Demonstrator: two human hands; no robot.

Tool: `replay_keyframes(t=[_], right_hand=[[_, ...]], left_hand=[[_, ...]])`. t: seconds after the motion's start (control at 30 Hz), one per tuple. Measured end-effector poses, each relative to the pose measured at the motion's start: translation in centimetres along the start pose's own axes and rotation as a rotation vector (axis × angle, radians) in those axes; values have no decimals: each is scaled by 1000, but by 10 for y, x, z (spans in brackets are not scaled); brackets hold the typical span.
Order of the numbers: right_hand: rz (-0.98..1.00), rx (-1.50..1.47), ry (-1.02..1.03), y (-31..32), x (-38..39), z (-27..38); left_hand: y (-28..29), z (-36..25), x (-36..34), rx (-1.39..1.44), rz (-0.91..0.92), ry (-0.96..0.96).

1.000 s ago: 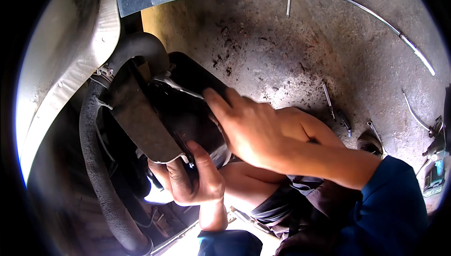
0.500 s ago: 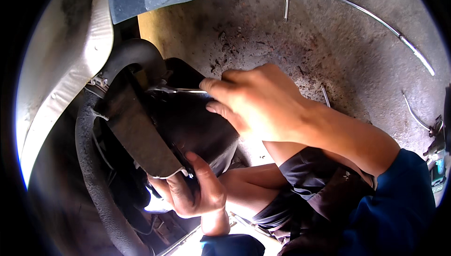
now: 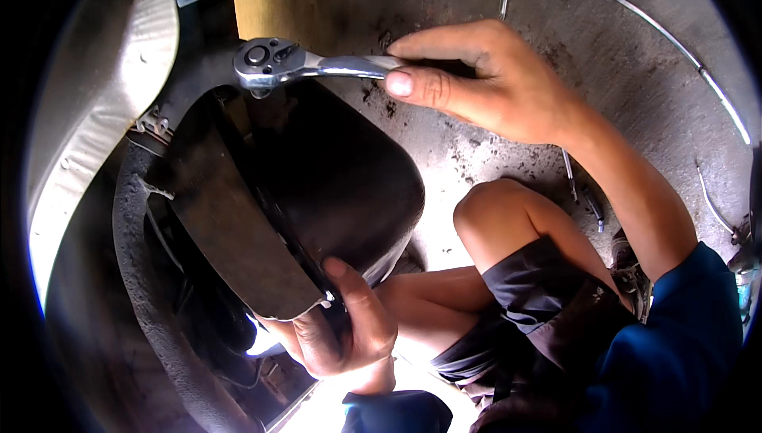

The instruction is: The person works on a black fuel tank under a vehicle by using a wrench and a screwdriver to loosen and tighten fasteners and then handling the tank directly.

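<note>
A chrome ratchet wrench point(image 3: 341, 65) is in my right hand point(image 3: 488, 80), its handle between thumb and fingers. Its round head hangs in the air above the upper end of a black, rounded box-like part point(image 3: 341, 171). My left hand point(image 3: 349, 338) is closed around the lower end of a flat, dark metal plate point(image 3: 238, 234) that runs along the black part's left side. The thumb lies on the near edge; some fingers are hidden beneath the plate.
A thick, worn black hose point(image 3: 151, 298) curves down at the left, beside a pale metal panel point(image 3: 119, 100). On the concrete floor lie a long bent metal rod point(image 3: 627, 16) and a small socket extension point(image 3: 594, 209). My bent knee point(image 3: 500, 211) is below my right arm.
My right hand has lifted the ratchet up and away from the gap beside the plate, so its head now shows. My left hand keeps its hold; the view has shifted slightly.
</note>
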State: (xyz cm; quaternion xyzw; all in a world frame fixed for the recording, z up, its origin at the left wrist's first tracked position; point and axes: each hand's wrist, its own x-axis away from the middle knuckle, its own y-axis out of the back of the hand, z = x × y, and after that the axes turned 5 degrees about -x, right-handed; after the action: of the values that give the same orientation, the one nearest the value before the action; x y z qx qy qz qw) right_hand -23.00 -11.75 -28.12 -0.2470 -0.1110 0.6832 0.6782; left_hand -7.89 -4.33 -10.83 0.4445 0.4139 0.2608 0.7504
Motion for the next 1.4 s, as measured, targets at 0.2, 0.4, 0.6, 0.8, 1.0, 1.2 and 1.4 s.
replay_keyframes(t=[0.2, 0.4, 0.6, 0.8, 1.0, 1.2, 1.4], right_hand=[[-27, 53, 109, -9, 2, -12], [85, 218, 64, -7, 0, 10], [184, 566, 116, -3, -10, 33], [528, 771, 356, 33, -39, 89], [494, 788, 455, 26, -42, 67], [335, 936, 586, 8, -26, 44], [70, 1032, 461, -29, 8, 29]], left_hand=[[-10, 0, 0, 57, -66, 1], [-12, -1, 0, 96, -98, -19], [-19, 3, -2, 113, -143, -79], [-5, 3, 2, 51, -165, -19], [-16, 0, -2, 64, -146, -20], [-8, 3, 2, -35, -74, 45], [-4, 10, 1, 78, -60, -14]])
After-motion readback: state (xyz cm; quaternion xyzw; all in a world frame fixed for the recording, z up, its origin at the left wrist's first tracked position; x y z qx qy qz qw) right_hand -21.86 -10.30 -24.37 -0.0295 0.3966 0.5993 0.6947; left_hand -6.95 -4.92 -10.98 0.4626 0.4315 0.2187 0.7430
